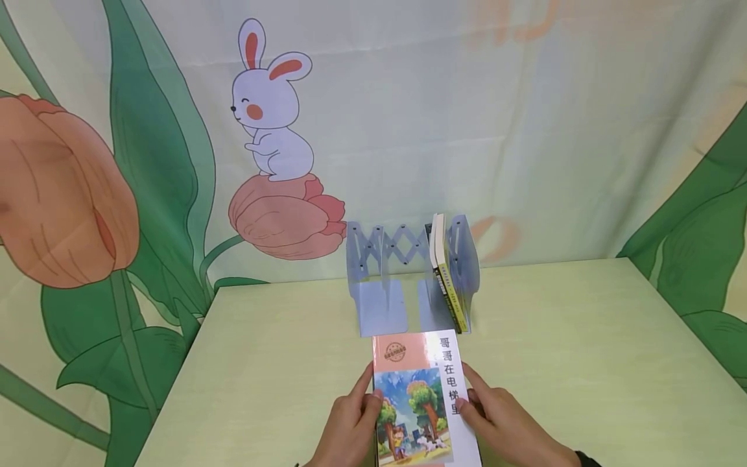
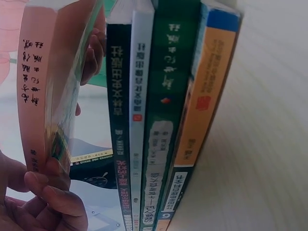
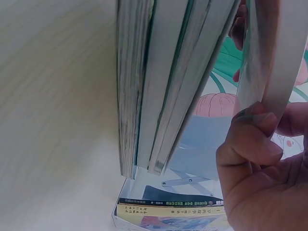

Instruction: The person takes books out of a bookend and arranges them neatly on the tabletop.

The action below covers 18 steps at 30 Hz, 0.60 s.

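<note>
Two hands hold one pink-and-white book, well in from the left and right edges of the tabletop (image 1: pixel 583 357) and on its near side. The left hand (image 1: pixel 350 418) pinches the left side of the pink-and-white book (image 1: pixel 415 415), thumb on the cover and fingers beneath; the right hand (image 1: pixel 508 415) grips the opposite side likewise, its thumb beside the printed title. The cover picture (two trees, one child and one spotted dog) faces up.

Just below the held book, and apart from it, lies one stack of books, flat on the tabletop. Four spines can be counted from the left wrist: a dark green spine (image 2: pixel 120 96) on top, then a pale blue spine (image 2: pixel 140 72), a green spine (image 2: pixel 168 72) and an orange spine (image 2: pixel 207 82) at the bottom.

Near the far edge, about midway between the far-left and far-right corners, stands one bookrack (image 1: pixel 382 311) with two base plates. At its right end two spines show, a black spine (image 3: pixel 159 202) and a yellow spine (image 3: pixel 168 211), both leaning. Behind hangs one backdrop (image 1: pixel 397 143) printed with one rabbit (image 1: pixel 271 110).
</note>
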{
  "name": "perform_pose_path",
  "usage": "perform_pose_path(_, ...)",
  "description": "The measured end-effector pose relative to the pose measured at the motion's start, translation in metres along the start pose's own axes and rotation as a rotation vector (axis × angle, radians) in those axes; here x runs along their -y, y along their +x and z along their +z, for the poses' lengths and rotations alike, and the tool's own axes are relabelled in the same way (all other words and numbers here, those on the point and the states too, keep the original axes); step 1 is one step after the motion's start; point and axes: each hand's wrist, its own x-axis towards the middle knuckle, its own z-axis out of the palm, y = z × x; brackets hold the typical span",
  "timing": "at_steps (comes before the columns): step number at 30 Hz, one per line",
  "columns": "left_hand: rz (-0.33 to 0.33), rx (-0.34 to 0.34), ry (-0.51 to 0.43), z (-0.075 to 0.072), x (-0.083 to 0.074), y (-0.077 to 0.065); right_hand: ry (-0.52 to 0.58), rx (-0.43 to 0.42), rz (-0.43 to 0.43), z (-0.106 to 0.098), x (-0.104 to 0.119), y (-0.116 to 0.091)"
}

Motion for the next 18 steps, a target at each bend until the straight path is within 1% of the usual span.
perform_pose_path(7, -0.011, 0.011, -0.002, 0.0017, 0.004, 0.0025, -0.033, 0.002, -0.003, 0.0004, -0.0037, 0.0007)
perform_pose_path(13, -0.013, 0.01, 0.019, 0.0038, 0.0085, 0.004, -0.073, -0.007, -0.012, 0.0009, -0.0066, 0.0011)
perform_pose_path(18, -0.015, 0.013, 0.029, 0.005, 0.01, 0.004, -0.077, 0.0, -0.005, 0.0021, -0.0093, 0.0016)
